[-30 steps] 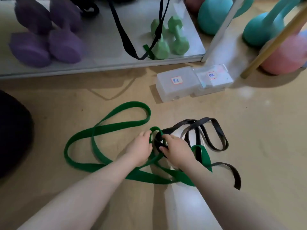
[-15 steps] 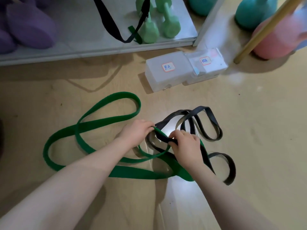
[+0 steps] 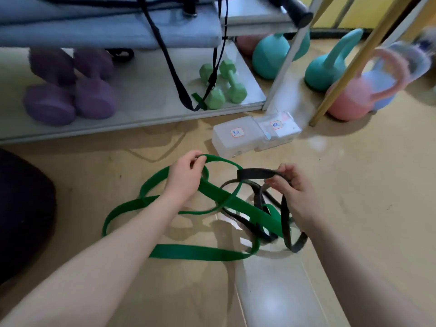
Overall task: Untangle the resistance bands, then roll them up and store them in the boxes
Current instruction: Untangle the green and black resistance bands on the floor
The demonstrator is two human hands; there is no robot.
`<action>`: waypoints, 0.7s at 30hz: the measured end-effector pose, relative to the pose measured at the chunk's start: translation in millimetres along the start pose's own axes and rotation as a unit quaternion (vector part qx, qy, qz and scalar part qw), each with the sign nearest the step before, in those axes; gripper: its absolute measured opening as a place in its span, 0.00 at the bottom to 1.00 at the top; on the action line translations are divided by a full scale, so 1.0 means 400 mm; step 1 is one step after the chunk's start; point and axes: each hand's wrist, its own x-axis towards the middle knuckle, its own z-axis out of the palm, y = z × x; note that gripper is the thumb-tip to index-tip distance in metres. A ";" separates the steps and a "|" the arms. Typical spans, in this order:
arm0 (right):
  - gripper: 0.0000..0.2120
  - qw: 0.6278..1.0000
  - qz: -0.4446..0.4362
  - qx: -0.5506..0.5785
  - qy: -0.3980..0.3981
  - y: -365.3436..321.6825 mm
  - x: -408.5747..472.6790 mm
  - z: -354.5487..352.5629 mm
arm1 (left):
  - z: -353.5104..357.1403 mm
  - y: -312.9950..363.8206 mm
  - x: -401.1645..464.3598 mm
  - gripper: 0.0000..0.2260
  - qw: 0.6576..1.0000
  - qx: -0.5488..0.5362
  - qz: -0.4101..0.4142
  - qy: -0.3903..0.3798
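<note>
Left hand (image 3: 186, 175) pinched the green band (image 3: 219, 194), right hand (image 3: 291, 187) gripped the black band (image 3: 253, 173), both apparently still knotted just before the boxes (image 3: 238, 140); rolling and storing remained.

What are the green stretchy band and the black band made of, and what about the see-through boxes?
The flat green resistance band looks like matte rubber or latex: it bends in soft loops with no shine. The flat black resistance band looks the same, dull and floppy, though it could be woven; the picture is too blurred to tell. The two translucent lidded boxes look like frosted plastic, cloudy with smooth rounded edges.
</note>
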 end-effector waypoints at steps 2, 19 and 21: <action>0.11 0.999 -0.029 0.026 0.018 -0.065 0.002 -0.007 | -0.033 0.048 -0.011 0.07 0.999 -0.035 0.017 0.023; 0.04 0.936 0.123 -0.313 0.104 0.081 0.029 -0.085 | -0.155 -0.094 -0.079 0.10 0.987 0.040 -0.143 0.058; 0.04 0.854 0.165 -0.493 0.015 0.134 0.019 -0.070 | -0.127 -0.163 -0.097 0.13 0.979 0.074 -0.185 0.038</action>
